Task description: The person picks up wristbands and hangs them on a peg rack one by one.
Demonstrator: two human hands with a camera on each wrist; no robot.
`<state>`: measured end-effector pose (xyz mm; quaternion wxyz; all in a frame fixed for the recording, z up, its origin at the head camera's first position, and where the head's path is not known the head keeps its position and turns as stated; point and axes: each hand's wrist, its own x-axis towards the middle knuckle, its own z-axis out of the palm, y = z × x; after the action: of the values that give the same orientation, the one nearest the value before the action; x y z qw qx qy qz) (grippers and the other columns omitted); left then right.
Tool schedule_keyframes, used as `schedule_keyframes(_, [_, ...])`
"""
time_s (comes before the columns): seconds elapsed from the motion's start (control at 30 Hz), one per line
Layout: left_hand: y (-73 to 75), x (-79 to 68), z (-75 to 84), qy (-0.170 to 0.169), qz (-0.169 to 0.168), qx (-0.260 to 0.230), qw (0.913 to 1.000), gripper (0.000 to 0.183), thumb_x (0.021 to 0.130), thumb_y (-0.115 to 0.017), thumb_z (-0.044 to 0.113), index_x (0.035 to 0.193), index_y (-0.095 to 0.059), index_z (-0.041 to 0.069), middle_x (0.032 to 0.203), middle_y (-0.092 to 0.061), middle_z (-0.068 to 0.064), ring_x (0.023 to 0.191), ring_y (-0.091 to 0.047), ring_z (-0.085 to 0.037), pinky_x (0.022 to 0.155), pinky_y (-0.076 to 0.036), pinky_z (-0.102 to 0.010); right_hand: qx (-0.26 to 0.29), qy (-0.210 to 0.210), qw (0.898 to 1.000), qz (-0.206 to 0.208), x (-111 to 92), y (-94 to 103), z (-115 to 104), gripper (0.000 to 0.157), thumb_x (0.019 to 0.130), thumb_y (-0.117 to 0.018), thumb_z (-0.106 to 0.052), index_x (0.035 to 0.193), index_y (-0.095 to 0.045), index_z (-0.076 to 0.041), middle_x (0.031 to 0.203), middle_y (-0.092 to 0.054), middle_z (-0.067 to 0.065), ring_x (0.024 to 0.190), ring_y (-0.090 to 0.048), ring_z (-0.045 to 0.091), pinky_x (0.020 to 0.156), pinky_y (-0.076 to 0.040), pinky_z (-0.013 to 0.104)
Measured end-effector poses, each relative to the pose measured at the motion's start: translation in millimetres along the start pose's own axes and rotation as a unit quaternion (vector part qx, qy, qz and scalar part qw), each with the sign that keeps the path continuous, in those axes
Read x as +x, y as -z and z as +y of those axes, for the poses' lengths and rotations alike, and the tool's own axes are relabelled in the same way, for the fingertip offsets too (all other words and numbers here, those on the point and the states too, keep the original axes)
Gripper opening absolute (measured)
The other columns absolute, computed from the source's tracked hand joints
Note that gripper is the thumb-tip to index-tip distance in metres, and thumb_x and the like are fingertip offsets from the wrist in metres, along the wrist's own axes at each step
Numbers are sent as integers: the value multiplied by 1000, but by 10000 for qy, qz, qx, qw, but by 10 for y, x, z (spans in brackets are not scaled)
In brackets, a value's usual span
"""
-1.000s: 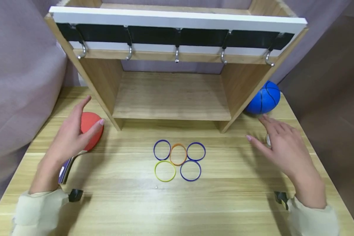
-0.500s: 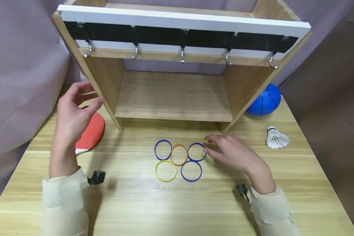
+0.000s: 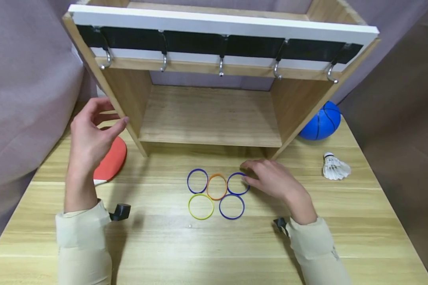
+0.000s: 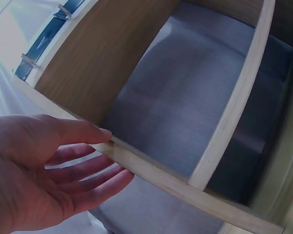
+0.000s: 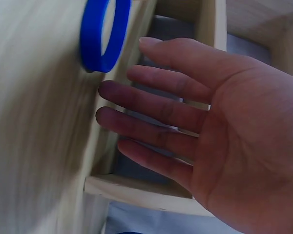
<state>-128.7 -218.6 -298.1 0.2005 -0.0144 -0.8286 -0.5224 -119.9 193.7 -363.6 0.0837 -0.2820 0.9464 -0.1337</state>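
Note:
My left hand (image 3: 92, 134) holds the left side panel of a wooden shelf (image 3: 210, 114); in the left wrist view its thumb lies on the panel's front edge, the fingers along the outer face. On the table, a cluster of thin rings lies flat: three dark blue, one orange ring (image 3: 216, 199) and one yellow ring (image 3: 201, 219). My right hand (image 3: 272, 180) hovers by the far right blue ring (image 3: 238, 194), fingertips overlapping it in the head view. In the right wrist view its fingers are spread and hold nothing, with the blue ring (image 5: 91, 39) just beyond the fingertips.
A row of metal hooks (image 3: 221, 67) runs along the shelf's top front. Left of the shelf lies a red table-tennis paddle (image 3: 111, 160), partly behind my left arm. To the right are a blue ball (image 3: 321, 122) and a white shuttlecock (image 3: 335, 166).
My left hand has moved from above the paddle up to the shelf's side panel and taken hold of it. The right hand has swung left from near the shuttlecock to the blue ring.

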Motion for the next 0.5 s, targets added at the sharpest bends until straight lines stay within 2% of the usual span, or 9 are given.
schedule_keyframes(0.2, [-5, -9, 8, -49, 49, 114, 9999, 42, 85, -75, 8, 124, -60, 10, 115, -62, -5, 100, -63, -14, 77, -57, -18, 70, 25, 9999, -86, 32, -41, 41, 30, 92, -71, -22, 118, -69, -7, 112, -69, 7, 102, -65, 26, 88, -55, 48])
schedule_keyframes(0.5, [-5, -14, 1, -96, 9, 194, 9998, 43, 86, -75, 9, 125, -59, 9, 116, -61, -4, 101, -62, -15, 78, -57, -19, 132, 89, 9999, -42, 69, -100, 83, 14, 88, -74, -14, 102, -73, -10, 89, -68, -4, 80, -62, 12, 74, -57, 38])
